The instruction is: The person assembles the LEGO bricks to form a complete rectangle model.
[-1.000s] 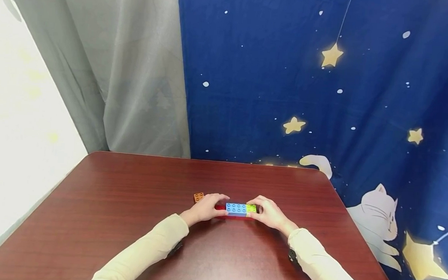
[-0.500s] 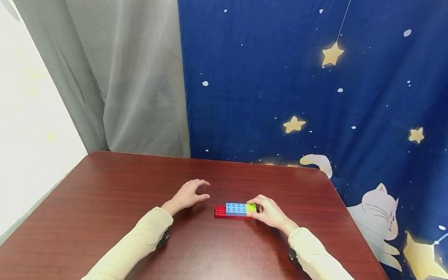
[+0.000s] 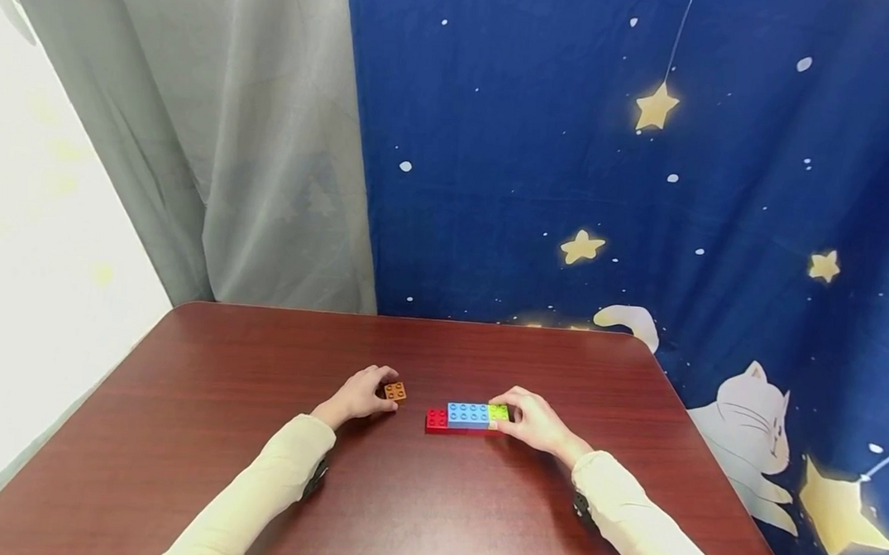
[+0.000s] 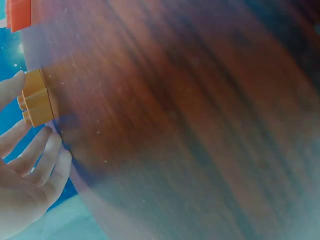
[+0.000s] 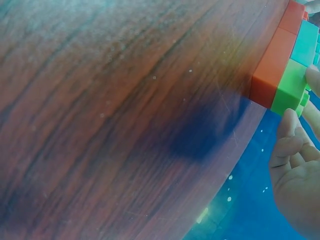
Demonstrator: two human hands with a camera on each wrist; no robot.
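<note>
An orange brick [image 3: 395,392] with studs on top lies on the table, left of the joined bricks. My left hand [image 3: 361,394] pinches it, with the thumb at its near side and the fingertips at its far side; the left wrist view has the orange brick [image 4: 39,99] between thumb and index finger. A red base [image 3: 436,421] carries a blue brick [image 3: 468,415] and, at its right end, a lime green brick [image 3: 498,412]. Around the green brick [image 5: 289,90], my right hand [image 3: 533,420] closes its thumb and index finger.
The joined bricks and the orange one share a dark red wooden table [image 3: 262,361]. Behind its far edge hang a grey curtain [image 3: 292,180] and a blue curtain [image 3: 495,147] with stars and a cat. A bright white area [image 3: 36,251] borders the left side.
My left hand has let go of the joined bricks' left end and moved left, passing over the orange brick and coming down around it. My right hand has stayed at the green brick.
</note>
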